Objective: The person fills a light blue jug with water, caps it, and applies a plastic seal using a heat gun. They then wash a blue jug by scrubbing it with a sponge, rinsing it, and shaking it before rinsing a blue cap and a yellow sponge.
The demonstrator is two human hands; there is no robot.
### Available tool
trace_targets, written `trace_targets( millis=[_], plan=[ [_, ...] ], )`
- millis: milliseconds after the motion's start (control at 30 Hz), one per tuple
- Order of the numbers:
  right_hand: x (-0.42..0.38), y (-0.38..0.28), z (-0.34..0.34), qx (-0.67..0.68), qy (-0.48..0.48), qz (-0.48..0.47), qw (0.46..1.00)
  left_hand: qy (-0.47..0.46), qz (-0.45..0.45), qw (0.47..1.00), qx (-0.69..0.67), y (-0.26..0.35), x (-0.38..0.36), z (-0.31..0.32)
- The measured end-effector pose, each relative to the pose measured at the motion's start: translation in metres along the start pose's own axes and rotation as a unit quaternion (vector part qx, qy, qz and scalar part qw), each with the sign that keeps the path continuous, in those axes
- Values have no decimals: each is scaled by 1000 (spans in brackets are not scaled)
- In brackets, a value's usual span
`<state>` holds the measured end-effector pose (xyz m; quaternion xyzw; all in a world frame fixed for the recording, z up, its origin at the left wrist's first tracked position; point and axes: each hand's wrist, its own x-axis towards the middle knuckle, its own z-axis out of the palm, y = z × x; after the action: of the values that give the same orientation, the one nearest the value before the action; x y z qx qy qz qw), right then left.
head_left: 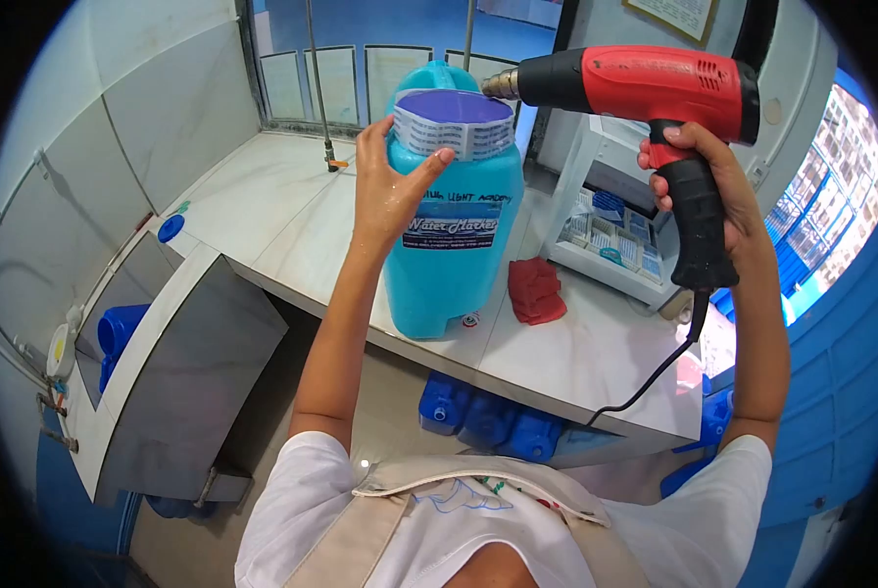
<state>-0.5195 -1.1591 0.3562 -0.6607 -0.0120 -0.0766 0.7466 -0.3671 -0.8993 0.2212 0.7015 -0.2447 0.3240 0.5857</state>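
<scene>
A turquoise water jug [439,294] stands upright on the white tiled counter, with a label and handwriting on its front. Around its purple cap [454,106] sits a printed clear plastic seal band [463,139], standing a little above the cap's rim. My left hand [392,186], wet with drops, grips the jug's upper left side, thumb across the front and fingertips by the band's left edge. My right hand [715,181] is closed around the black handle of a red heat gun [645,80]. Its metal nozzle points left at the band's right side, very close to it.
A crumpled red cloth [535,291] lies right of the jug. Behind it stands a white open-fronted cabinet [606,211] holding small items. The gun's cord [659,377] runs over the counter's front edge. Blue jugs [488,416] sit below. A blue cap [170,228] lies left, near a sink.
</scene>
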Motion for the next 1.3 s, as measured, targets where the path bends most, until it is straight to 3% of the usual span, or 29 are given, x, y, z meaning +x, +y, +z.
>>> trace_targets(
  millis=[33,167,333,700,933,1300],
  plan=[
    [4,-4,5,-28,3,-9,1000,17,35,999,26,0,0,1],
    [15,-17,29,-74,-11,0,997,38,38,998,22,1,-4,3],
    [8,-27,53,-119,-46,-14,992,46,-3,999,1,0,-10,4],
    [-54,-32,65,-177,-55,-73,980,87,63,992,60,-1,-18,8],
    [-86,-19,40,-126,8,-59,990,99,86,990,51,-1,-23,10],
    [-66,7,-28,27,4,-23,999,92,78,976,183,14,-26,6]
  ],
)
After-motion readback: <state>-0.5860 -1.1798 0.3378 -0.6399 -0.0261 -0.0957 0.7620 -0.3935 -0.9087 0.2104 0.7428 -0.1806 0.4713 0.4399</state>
